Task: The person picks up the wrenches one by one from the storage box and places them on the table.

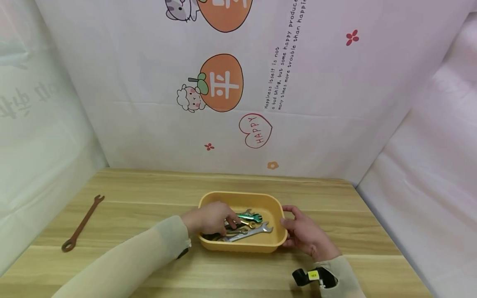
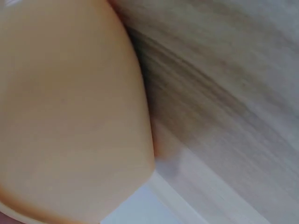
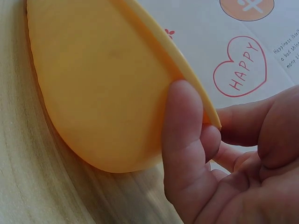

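We take the yellow bin (image 1: 242,248) as our clock centre in the head view, twelve toward the back. The bin stands on the wooden tabletop (image 1: 156,192), near its middle, and holds several wrenches. Of these we record a green wrench (image 1: 250,216), a gold wrench (image 1: 249,224) and a large silver wrench (image 1: 246,235), the last with its open end toward two o'clock; others lie partly covered.

The left hand (image 1: 212,218) enters over the rim from nine o'clock, its fingers bent down among the wrenches. We cannot tell whether they pinch one; the left wrist view shows chiefly the bin's wall and the tabletop.

The right hand (image 1: 307,234) is at three o'clock. Its fingers pinch the bin's rim from both sides, as the right wrist view confirms.

A black device (image 1: 301,277) with a yellow label (image 1: 313,275) sits at the right wrist, toward four o'clock. Pale sleeves (image 1: 138,256) cover both forearms.

Well apart, at nine o'clock, a reddish-brown wrench (image 1: 83,223) lies on the tabletop, open end toward one, ring end toward seven.

On the white backdrop (image 1: 316,136) we note a red heart (image 1: 255,140) reading "HAPPY", just past twelve, and an orange flower (image 1: 273,165) at one.
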